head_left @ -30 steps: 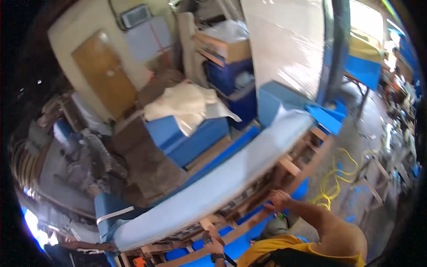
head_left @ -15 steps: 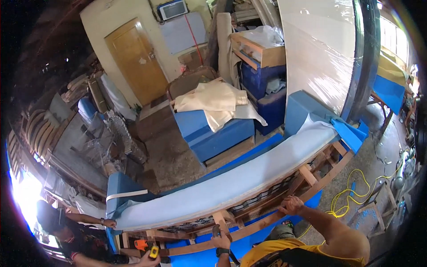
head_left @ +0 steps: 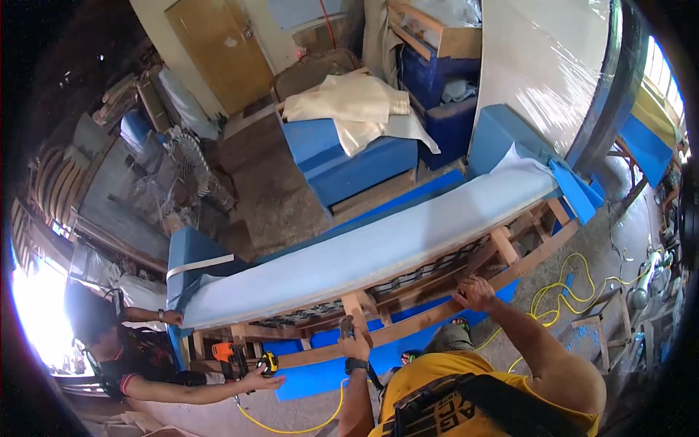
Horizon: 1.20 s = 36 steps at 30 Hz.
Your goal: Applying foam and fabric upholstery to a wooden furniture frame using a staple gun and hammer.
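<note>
A long sofa frame lies tipped in front of me, its pale blue padded side [head_left: 378, 247] facing away and its wooden rails and webbing facing me. My right hand [head_left: 473, 293] grips the long wooden rail [head_left: 429, 317], fingers curled over its edge. My left hand [head_left: 354, 342] is closed around a dark hand tool [head_left: 347, 325] held against the frame beside an upright wooden strut [head_left: 354, 304]. A yellow hose [head_left: 320, 419] runs below that hand.
A co-worker crouches at the lower left, one hand [head_left: 263, 376] by a yellow-black tape measure [head_left: 269, 360] and an orange tool [head_left: 222, 352]. Yellow hose loops [head_left: 575, 280] lie on the floor at right. A blue sofa section [head_left: 349, 156] with cream cloth stands behind.
The view has tilted down and left. The co-worker and my left hand with the tool have come into sight. My right hand stays on the rail.
</note>
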Motion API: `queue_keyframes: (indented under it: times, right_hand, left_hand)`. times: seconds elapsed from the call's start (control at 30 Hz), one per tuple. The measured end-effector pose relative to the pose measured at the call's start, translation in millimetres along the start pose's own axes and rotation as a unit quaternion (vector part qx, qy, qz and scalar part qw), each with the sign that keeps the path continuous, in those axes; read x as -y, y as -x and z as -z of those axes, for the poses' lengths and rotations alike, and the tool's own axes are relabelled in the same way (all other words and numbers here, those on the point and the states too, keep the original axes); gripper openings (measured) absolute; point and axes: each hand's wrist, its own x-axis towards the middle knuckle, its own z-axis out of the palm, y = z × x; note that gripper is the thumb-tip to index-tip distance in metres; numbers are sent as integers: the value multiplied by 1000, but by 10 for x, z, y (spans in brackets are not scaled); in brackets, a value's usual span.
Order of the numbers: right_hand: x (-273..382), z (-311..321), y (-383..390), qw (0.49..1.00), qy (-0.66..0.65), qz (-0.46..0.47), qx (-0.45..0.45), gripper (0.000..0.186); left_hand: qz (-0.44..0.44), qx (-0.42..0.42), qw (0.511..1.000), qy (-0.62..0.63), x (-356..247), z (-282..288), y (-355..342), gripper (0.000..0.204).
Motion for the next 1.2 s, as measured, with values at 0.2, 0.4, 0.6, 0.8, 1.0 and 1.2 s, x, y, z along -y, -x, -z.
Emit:
queue_keyframes:
  times: [0.2, 0.4, 0.6, 0.8, 1.0, 1.2]
  right_hand:
    - [61, 97, -27, 1000, -2, 16, -17, 42]
    - [0, 27, 2, 998, 3, -32, 59, 39]
    - [-158, -246, 89, 991, 34, 61, -112, 34]
    - [-265, -366, 92, 998, -22, 44, -49, 41]
    - [-187, -177, 13, 997, -12, -22, 73, 45]
    - [-36, -16, -13, 999, 12, 45, -28, 32]
  left_hand:
    - [-1, 1, 1000, -13, 6, 8, 9, 29]
    - [-18, 0, 1000, 9, 29, -5, -25, 30]
    - [4, 15, 1000, 15, 51, -7, -6, 29]
    - [61, 26, 989, -130, 165, -88, 5, 30]
    - [29, 30, 997, -68, 92, -45, -5, 29]
    - [61, 36, 992, -100, 79, -60, 30, 30]
